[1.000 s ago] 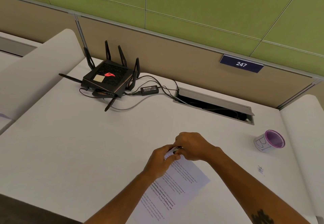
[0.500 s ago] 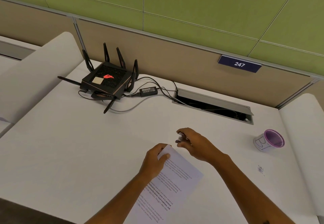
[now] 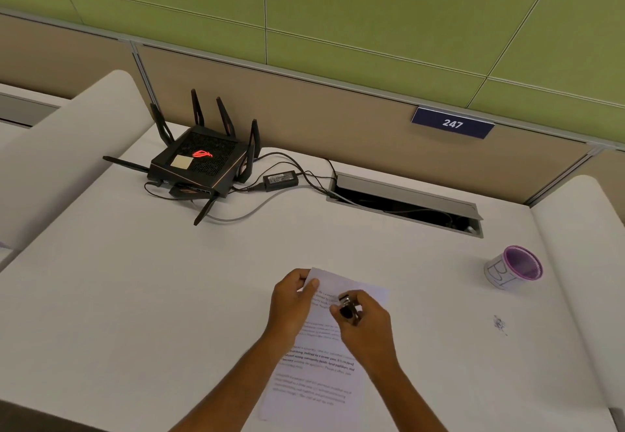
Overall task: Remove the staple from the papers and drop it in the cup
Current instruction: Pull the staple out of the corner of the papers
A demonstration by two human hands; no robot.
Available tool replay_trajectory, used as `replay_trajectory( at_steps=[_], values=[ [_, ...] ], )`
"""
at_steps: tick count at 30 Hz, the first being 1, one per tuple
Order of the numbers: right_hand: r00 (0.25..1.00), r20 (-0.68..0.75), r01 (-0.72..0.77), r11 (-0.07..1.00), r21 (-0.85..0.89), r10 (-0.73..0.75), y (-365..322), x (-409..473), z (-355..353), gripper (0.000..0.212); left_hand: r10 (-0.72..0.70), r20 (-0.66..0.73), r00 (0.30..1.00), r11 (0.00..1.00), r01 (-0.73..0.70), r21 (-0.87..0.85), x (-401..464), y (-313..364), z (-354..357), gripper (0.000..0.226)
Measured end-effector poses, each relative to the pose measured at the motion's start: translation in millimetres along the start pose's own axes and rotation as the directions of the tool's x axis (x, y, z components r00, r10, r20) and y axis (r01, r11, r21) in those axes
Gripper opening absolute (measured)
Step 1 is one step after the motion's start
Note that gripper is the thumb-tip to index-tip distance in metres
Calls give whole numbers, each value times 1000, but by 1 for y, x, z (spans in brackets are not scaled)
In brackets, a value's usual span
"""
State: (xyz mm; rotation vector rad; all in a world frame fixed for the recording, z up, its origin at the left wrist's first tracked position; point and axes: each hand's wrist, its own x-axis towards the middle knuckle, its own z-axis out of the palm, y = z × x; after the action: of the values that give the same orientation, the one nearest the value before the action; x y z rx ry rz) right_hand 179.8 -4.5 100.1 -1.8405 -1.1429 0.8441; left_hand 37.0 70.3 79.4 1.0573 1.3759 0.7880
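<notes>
On the white desk [image 3: 169, 296], which fills most of the view, the largest thing is a black router [image 3: 199, 167] at the far left with its cables running to a power brick [image 3: 280, 179] and into an open cable slot [image 3: 406, 205] by the partition. Nearer the person lie the printed papers [image 3: 321, 364], a stack angled across the desk edge with its top corner lifted. Well apart from them, at the far right, stands the cup [image 3: 517, 269], purple-rimmed, with its mouth turned toward the camera and nothing visible inside.

The left hand [image 3: 292, 299] is closed on the papers' upper left corner, thumb on top, pinning it up. The right hand [image 3: 367, 325] hovers just over the sheet beside it, fingers curled tight around a small dark staple remover [image 3: 348, 306] with a metal glint at its tip. The two hands are near each other but not touching.

The staple itself is too small to make out; I cannot tell whether it sits in the corner or in the tool's teeth. Judging by the tool held off the corner, the pull may be done, but that is uncertain. What plainly remains is the carry across to the cup and the drop into it.
</notes>
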Motion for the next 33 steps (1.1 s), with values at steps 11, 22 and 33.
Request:
replay_trajectory(
  at_steps=[11, 22, 33],
  values=[
    [999, -14, 44, 999, 5, -44, -19, -13, 15, 45, -49, -5, 999, 935, 45, -351, -20, 20, 16, 11],
    [999, -13, 52, 987, 151, -51, -17, -12, -3, 16, 34, 42, 999, 927, -16, -376, -48, 41, 21, 17],
    [955, 93, -283, 761, 583, 283, -23, -1, -40, 34, 289, 23, 957, 954, -286, -86, -62, 26, 4, 54]
  ],
)
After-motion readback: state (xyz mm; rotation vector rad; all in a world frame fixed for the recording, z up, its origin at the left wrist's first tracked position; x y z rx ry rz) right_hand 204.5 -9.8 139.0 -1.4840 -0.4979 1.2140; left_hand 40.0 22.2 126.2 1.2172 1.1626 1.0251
